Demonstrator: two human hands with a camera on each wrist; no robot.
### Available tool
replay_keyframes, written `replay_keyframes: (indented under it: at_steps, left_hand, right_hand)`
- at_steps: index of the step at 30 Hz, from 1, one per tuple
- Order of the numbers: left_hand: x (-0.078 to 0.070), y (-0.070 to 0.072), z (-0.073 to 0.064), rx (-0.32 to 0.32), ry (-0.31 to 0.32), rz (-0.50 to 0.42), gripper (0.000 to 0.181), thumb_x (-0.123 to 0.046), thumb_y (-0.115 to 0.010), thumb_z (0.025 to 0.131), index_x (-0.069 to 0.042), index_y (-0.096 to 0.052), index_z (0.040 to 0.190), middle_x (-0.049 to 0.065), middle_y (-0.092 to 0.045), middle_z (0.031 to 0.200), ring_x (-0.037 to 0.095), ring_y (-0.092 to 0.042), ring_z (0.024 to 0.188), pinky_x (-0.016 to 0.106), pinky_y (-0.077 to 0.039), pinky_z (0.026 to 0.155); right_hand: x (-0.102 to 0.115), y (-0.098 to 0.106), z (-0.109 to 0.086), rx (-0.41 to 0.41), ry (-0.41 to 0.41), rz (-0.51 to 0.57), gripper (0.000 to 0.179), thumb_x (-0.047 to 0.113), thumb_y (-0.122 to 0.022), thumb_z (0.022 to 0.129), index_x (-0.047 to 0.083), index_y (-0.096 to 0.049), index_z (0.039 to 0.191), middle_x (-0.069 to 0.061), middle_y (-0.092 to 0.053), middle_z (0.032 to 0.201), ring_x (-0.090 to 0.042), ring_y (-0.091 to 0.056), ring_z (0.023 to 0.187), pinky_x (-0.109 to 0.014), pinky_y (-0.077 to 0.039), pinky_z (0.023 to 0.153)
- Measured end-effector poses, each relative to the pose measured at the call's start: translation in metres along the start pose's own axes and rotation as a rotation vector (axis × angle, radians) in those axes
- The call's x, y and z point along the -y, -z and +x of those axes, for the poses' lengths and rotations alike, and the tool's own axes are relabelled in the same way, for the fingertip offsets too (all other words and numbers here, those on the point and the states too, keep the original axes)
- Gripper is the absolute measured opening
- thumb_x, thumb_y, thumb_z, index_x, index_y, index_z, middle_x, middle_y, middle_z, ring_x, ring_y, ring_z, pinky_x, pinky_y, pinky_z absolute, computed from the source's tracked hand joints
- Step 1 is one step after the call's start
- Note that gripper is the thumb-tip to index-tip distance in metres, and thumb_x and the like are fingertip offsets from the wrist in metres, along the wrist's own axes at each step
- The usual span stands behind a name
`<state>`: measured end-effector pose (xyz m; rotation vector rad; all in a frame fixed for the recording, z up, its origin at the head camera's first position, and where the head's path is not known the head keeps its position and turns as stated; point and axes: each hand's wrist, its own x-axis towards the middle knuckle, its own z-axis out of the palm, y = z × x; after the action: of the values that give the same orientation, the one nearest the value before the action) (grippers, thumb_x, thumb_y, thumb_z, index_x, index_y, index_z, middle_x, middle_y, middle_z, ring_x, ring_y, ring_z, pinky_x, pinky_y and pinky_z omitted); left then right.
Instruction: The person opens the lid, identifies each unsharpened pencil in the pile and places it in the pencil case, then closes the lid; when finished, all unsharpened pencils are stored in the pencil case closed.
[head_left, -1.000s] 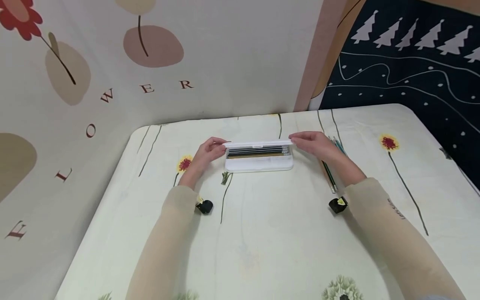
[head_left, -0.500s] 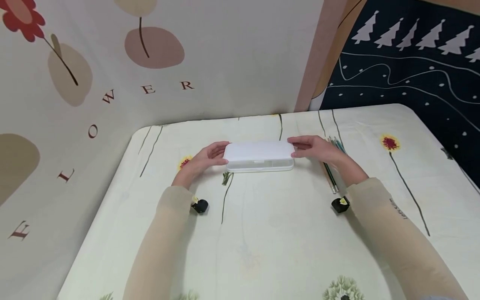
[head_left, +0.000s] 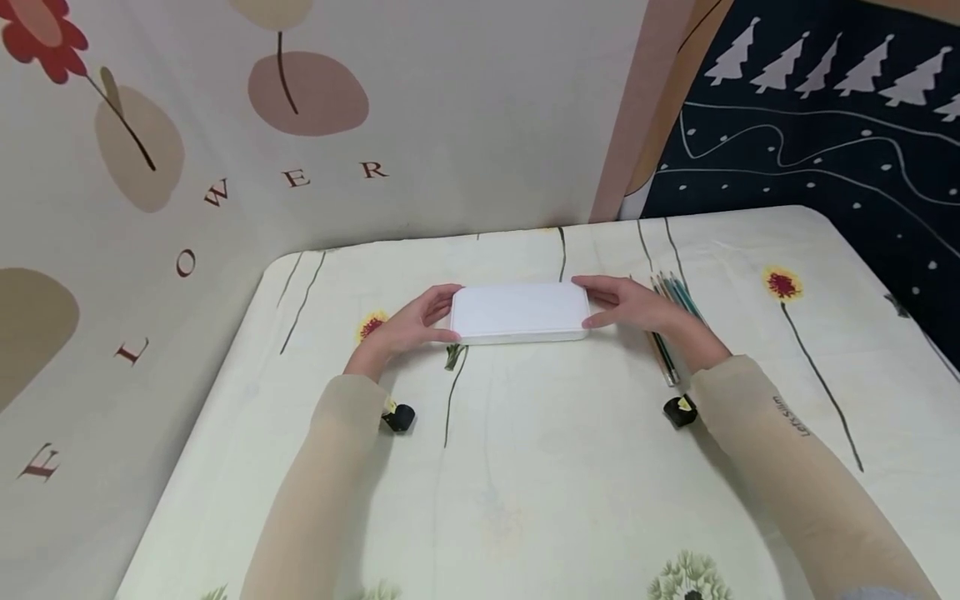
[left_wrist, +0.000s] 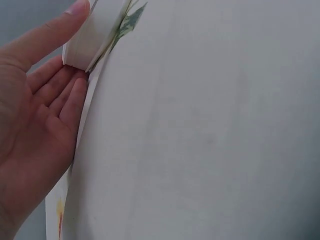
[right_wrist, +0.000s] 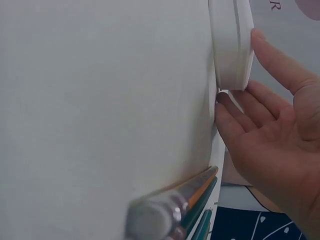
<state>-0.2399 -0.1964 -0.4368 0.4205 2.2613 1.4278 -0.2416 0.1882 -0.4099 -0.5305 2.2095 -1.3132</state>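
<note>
A white plastic pencil case (head_left: pixel 520 310) lies on the table with its lid down, so the pencils inside are hidden. At its left end my left hand (head_left: pixel 408 325) holds it, thumb at the front corner and fingers toward the back. My right hand (head_left: pixel 628 303) grips the opposite end in much the same way. In the left wrist view the thumb presses the lid's edge while the fingers curve beside the end of the case (left_wrist: pixel 97 37). From the right wrist, the right thumb touches the lid edge of the case (right_wrist: pixel 232 50), with fingers beneath its end.
Several loose pencils (head_left: pixel 664 357), some teal, lie on the table beneath and beside my right forearm. A flower-patterned cloth (head_left: pixel 525 467) covers the table. Behind it hang a light printed curtain (head_left: pixel 480 125) and a dark one with trees (head_left: pixel 817 150).
The case's lid has swung down toward me, from raised with the pencils showing, to half lowered, to flat. Both thumbs have come forward and down with it.
</note>
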Motion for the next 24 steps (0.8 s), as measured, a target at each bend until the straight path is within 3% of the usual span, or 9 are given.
replay_keyframes:
  at_steps: [11, 16, 24]
  left_hand:
    - [-0.0049, -0.0038, -0.0030, -0.016, 0.026, 0.081, 0.086, -0.008, -0.078, 0.086, -0.015, -0.027, 0.154, 0.009, -0.030, 0.163, 0.027, -0.027, 0.153, 0.042, -0.024, 0.127]
    - [-0.0084, -0.0017, -0.0017, -0.009, 0.004, 0.099, 0.084, -0.008, -0.078, 0.086, -0.013, -0.027, 0.153, 0.011, -0.031, 0.162, 0.028, -0.027, 0.152, 0.042, -0.023, 0.127]
    - [-0.0048, -0.0008, -0.0031, -0.007, 0.032, 0.073, 0.086, -0.011, -0.079, 0.086, -0.015, -0.027, 0.154, 0.009, -0.029, 0.163, 0.027, -0.026, 0.153, 0.043, -0.023, 0.127]
  right_hand:
    - [-0.0011, -0.0020, 0.0014, 0.001, 0.005, -0.121, 0.080, 0.011, -0.070, 0.093, 0.002, -0.024, 0.157, -0.021, -0.017, 0.166, -0.039, -0.019, 0.153, -0.051, -0.022, 0.126]
    - [0.0013, -0.0019, 0.0011, -0.010, -0.005, -0.183, 0.080, 0.013, -0.069, 0.094, 0.004, -0.023, 0.158, -0.021, -0.018, 0.166, -0.038, -0.020, 0.153, -0.051, -0.022, 0.126]
    - [0.0010, -0.0004, 0.0019, 0.024, 0.032, -0.111, 0.079, 0.007, -0.069, 0.093, -0.002, -0.022, 0.156, -0.025, -0.016, 0.165, -0.042, -0.016, 0.153, -0.052, -0.020, 0.126]
